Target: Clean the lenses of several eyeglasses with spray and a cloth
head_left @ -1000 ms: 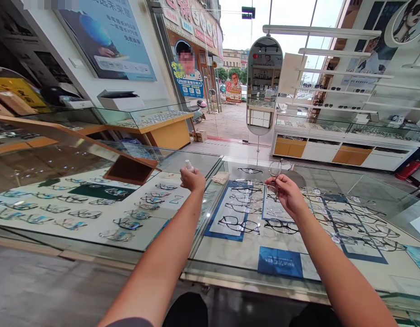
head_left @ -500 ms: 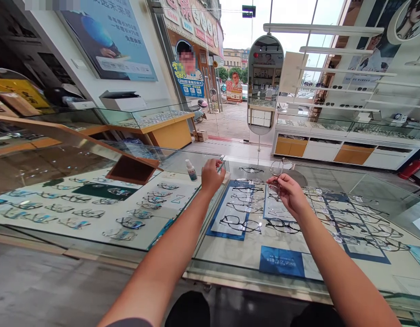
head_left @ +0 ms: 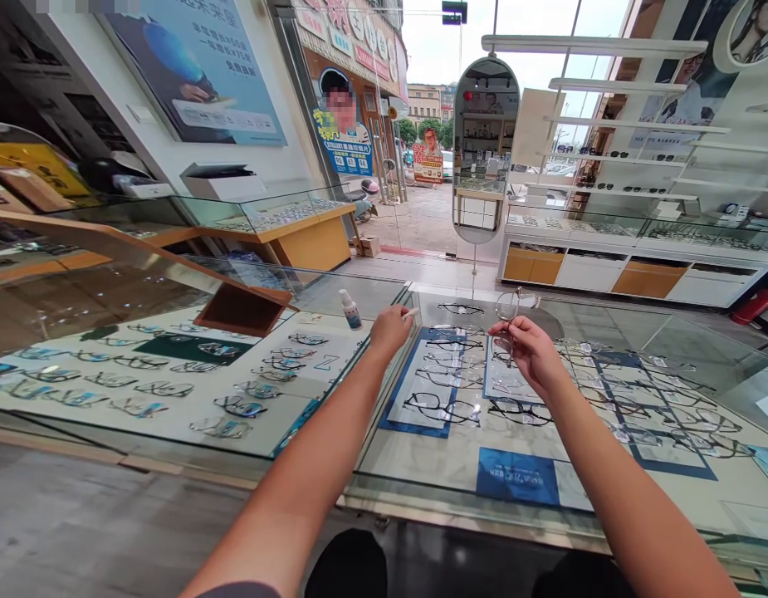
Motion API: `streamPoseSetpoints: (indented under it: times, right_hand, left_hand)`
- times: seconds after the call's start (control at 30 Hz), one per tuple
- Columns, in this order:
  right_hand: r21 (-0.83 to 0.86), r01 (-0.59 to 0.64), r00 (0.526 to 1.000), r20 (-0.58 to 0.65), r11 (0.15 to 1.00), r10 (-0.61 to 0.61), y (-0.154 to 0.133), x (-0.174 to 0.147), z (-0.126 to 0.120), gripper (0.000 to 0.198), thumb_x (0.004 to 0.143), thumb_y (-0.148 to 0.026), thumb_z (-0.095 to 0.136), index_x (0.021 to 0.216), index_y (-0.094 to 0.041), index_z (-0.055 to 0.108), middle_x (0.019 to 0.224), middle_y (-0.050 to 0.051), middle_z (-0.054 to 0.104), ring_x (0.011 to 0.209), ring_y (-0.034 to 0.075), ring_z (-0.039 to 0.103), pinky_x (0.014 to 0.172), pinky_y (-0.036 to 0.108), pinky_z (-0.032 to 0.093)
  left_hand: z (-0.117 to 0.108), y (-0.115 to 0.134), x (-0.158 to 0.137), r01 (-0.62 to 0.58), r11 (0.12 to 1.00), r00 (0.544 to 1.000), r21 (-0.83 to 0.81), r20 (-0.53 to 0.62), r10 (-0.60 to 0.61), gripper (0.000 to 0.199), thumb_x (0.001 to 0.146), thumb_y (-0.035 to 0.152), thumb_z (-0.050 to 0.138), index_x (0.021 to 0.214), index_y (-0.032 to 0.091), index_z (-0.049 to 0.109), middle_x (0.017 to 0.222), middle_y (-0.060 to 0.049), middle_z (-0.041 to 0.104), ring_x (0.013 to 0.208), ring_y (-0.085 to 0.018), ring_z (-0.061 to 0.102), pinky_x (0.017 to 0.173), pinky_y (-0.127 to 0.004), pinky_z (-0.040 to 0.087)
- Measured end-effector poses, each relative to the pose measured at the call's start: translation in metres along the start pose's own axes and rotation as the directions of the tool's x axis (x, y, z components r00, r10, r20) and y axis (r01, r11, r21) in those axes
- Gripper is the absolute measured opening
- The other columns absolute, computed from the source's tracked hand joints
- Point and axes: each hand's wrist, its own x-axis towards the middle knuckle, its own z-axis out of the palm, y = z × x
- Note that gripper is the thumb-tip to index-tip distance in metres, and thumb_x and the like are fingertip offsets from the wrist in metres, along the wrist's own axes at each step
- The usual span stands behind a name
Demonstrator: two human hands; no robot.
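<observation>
A pair of eyeglasses (head_left: 506, 306) with thin rims is in my right hand (head_left: 531, 347), pinched above the glass counter, one lens standing up over the fingers. My left hand (head_left: 389, 330) is closed on a small pale item (head_left: 411, 314) that pokes out past the fingertips; its kind is too small to make out. A small white spray bottle (head_left: 350, 311) with a blue and pink label stands upright on the glass, to the left of my left hand. Under the glass, below my right hand, lie rows of spectacle frames (head_left: 442, 409).
The glass counter (head_left: 414, 486) spans the front, with more frames on its left side. A wooden-framed piece (head_left: 243, 309) tilts over the glass at left. An oval mirror (head_left: 485, 149) stands beyond, and another display case (head_left: 595, 274) lines the right.
My left hand has turned and lowered slightly, so the pale item now points right. The eyeglasses in my right hand are tilted a little differently.
</observation>
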Motion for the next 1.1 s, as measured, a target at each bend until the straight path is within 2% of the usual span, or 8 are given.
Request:
streamPoseSetpoints:
  times: [0.2, 0.33, 0.5, 0.63, 0.73, 0.83, 0.97, 1.1]
  right_hand:
    - [0.042, 0.003, 1.0, -0.025, 0.999, -0.002, -0.004, 0.0, 0.0, 0.039, 0.065, -0.042, 0.096, 0.071, -0.024, 0.062, 0.091, 0.002, 0.08, 0.097, 0.021, 0.073, 0.096, 0.034, 0.056]
    - [0.067, 0.005, 0.999, -0.036, 0.998, -0.003, -0.006, 0.0, 0.001, 0.042, 0.059, -0.043, 0.099, 0.069, -0.024, 0.063, 0.087, 0.001, 0.08, 0.092, 0.018, 0.072, 0.091, 0.031, 0.055]
    - [0.06, 0.02, 0.999, -0.046, 0.998, -0.017, -0.007, 0.0, 0.002, 0.043, 0.058, -0.043, 0.1, 0.069, -0.024, 0.063, 0.087, 0.001, 0.08, 0.09, 0.017, 0.071, 0.092, 0.031, 0.054]
    - [0.053, 0.026, 0.998, -0.053, 0.998, -0.024, -0.009, -0.001, 0.004, 0.042, 0.06, -0.044, 0.099, 0.069, -0.024, 0.064, 0.089, 0.002, 0.081, 0.087, 0.016, 0.069, 0.089, 0.029, 0.052]
    - [0.069, 0.046, 0.997, -0.059, 0.997, -0.042, -0.01, -0.002, 0.005, 0.04, 0.062, -0.044, 0.098, 0.071, -0.023, 0.064, 0.09, 0.002, 0.081, 0.088, 0.016, 0.068, 0.086, 0.029, 0.051]
    - [0.117, 0.049, 0.997, -0.06, 0.992, -0.042, -0.009, -0.002, 0.007, 0.042, 0.059, -0.043, 0.1, 0.071, -0.023, 0.065, 0.089, 0.002, 0.08, 0.089, 0.016, 0.069, 0.087, 0.028, 0.051]
    - [0.121, 0.03, 0.998, -0.049, 0.992, -0.024, -0.009, -0.002, 0.008, 0.043, 0.059, -0.044, 0.1, 0.071, -0.022, 0.066, 0.091, 0.002, 0.08, 0.085, 0.015, 0.068, 0.082, 0.028, 0.052]
    - [0.12, 0.01, 0.999, -0.035, 0.993, -0.006, -0.008, -0.004, 0.009, 0.046, 0.058, -0.047, 0.101, 0.073, -0.022, 0.066, 0.091, 0.0, 0.08, 0.081, 0.014, 0.067, 0.076, 0.027, 0.052]
  left_hand:
    - [-0.005, 0.006, 0.014, 0.159, 0.876, 0.961, -0.456, -0.131, -0.243, 0.011, 0.09, 0.03, 0.064, 0.092, 0.021, 0.058, 0.097, -0.01, 0.072, 0.103, -0.026, 0.069, 0.082, -0.031, 0.052]
    - [-0.009, 0.019, 0.015, 0.232, 0.646, 0.947, -0.727, 0.018, -0.32, 0.015, 0.094, 0.032, 0.062, 0.09, 0.019, 0.058, 0.079, -0.002, 0.066, 0.07, -0.015, 0.065, 0.064, -0.024, 0.05]
    - [-0.012, 0.044, -0.002, 0.324, 0.472, 0.944, -0.82, 0.245, -0.222, 0.015, 0.092, 0.027, 0.073, 0.09, 0.015, 0.064, 0.071, 0.001, 0.065, 0.058, -0.009, 0.059, 0.058, -0.02, 0.05]
    - [-0.003, 0.066, -0.029, 0.404, 0.442, 0.904, -0.801, 0.425, -0.055, 0.028, 0.084, 0.032, 0.086, 0.095, 0.01, 0.071, 0.08, -0.004, 0.073, 0.06, -0.01, 0.062, 0.055, -0.021, 0.05]
    - [0.008, 0.079, -0.056, 0.435, 0.466, 0.795, -0.77, 0.572, 0.203, 0.048, 0.077, 0.048, 0.093, 0.1, 0.011, 0.074, 0.087, -0.005, 0.076, 0.07, -0.013, 0.067, 0.063, -0.023, 0.054]
    - [0.015, 0.087, -0.078, 0.39, 0.531, 0.698, -0.752, 0.618, 0.363, 0.059, 0.075, 0.062, 0.09, 0.105, 0.013, 0.076, 0.092, -0.006, 0.077, 0.08, -0.015, 0.069, 0.074, -0.024, 0.055]
    - [0.017, 0.092, -0.092, 0.381, 0.57, 0.612, -0.728, 0.661, 0.434, 0.062, 0.079, 0.066, 0.084, 0.112, 0.014, 0.076, 0.098, -0.008, 0.078, 0.086, -0.017, 0.07, 0.081, -0.027, 0.054]
    - [0.015, 0.095, -0.097, 0.425, 0.571, 0.574, -0.703, 0.697, 0.43, 0.067, 0.073, 0.069, 0.088, 0.109, 0.014, 0.076, 0.097, -0.009, 0.077, 0.086, -0.017, 0.069, 0.083, -0.027, 0.053]
